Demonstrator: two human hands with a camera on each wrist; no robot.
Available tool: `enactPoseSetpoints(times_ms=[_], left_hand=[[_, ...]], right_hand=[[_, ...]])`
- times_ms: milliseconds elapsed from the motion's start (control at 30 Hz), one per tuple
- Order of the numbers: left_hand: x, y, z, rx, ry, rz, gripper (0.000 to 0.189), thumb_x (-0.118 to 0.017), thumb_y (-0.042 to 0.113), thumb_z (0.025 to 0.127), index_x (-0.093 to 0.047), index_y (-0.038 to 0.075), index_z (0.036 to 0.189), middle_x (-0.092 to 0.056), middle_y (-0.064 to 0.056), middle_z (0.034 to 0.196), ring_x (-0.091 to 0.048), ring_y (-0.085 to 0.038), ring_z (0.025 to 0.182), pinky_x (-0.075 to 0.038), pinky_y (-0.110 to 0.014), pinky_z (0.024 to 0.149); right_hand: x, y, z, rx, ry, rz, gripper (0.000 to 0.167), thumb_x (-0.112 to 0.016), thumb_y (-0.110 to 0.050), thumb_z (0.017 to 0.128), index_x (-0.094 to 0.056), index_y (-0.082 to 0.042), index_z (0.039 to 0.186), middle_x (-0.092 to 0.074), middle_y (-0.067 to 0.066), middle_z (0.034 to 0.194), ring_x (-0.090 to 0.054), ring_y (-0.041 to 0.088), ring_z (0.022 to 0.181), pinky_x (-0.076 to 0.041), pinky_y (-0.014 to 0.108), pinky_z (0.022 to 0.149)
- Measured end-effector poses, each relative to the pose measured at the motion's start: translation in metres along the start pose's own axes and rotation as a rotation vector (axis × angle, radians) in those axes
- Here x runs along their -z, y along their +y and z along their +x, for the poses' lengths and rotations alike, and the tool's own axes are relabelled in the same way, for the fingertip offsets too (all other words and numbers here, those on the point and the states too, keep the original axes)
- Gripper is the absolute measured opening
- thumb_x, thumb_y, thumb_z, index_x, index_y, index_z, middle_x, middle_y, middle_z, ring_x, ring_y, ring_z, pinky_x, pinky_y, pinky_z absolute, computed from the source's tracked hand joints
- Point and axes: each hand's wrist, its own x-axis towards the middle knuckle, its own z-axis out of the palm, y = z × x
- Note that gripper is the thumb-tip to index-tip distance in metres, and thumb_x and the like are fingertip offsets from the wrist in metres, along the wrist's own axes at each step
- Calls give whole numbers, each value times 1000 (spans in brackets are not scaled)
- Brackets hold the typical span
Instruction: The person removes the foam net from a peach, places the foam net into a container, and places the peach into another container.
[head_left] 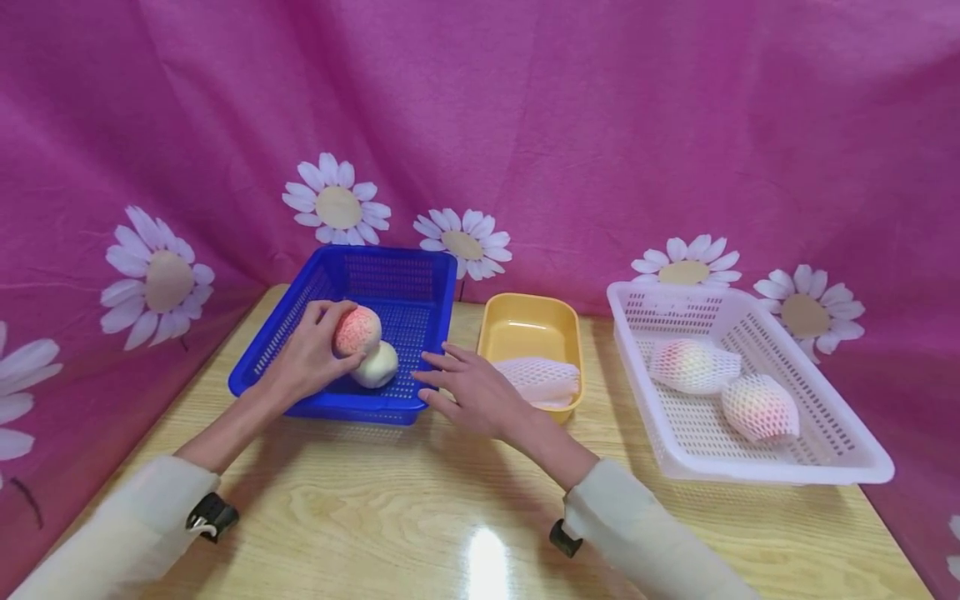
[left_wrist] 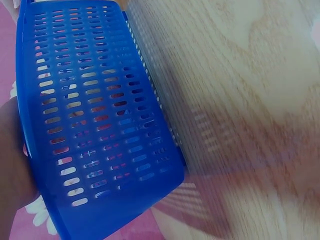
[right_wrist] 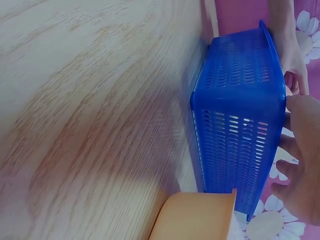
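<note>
Inside the blue basket (head_left: pixel 408 312), my left hand (head_left: pixel 311 346) grips a pink-and-red peach (head_left: pixel 357 329) between thumb and fingers. A paler peach (head_left: pixel 377 367) is just below and beside it in the basket. My right hand (head_left: pixel 480 396) has its fingers spread at the basket's right rim; whether they touch it I cannot tell. From the left wrist, the basket wall (left_wrist: pixel 90 125) hides most of the work, with part of the left hand (left_wrist: pixel 15 155) at the edge. The right wrist view shows the right hand (right_wrist: pixel 302 155) by the rim.
A yellow tray (head_left: pixel 528 312) holding a white foam net (head_left: pixel 543 379) stands right of the blue basket. Farther right is a white basket (head_left: pixel 750 467) with two net-wrapped peaches, one left (head_left: pixel 693 367) and one right (head_left: pixel 760 408). Behind hangs a pink flowered cloth (head_left: pixel 540 142).
</note>
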Motion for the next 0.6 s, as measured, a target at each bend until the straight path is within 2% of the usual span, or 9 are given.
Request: enactPoseSetpoints(times_ms=[267,600], left_hand=[[4,-3,0,-7,8,14,68,-85,11,75,-52,-1,133,-47,-29,122,-52,-43,109,-49,-58,90],[7,-4,1,1,-8,19,69,-85,13,76,-51,0,134,-47,-29,123,-54,-45,108,-49,-59,88]], right_hand=[[-3,-1,7,32,-18,11,34,-52,-29,104,-68,-13,130,-54,11,143,-34,31,143,-19,35,119],[-6,2,16,93,-63,35,34,-49,-23,105,-68,-6,128,-59,13,137,-35,33,142,-20,41,119]])
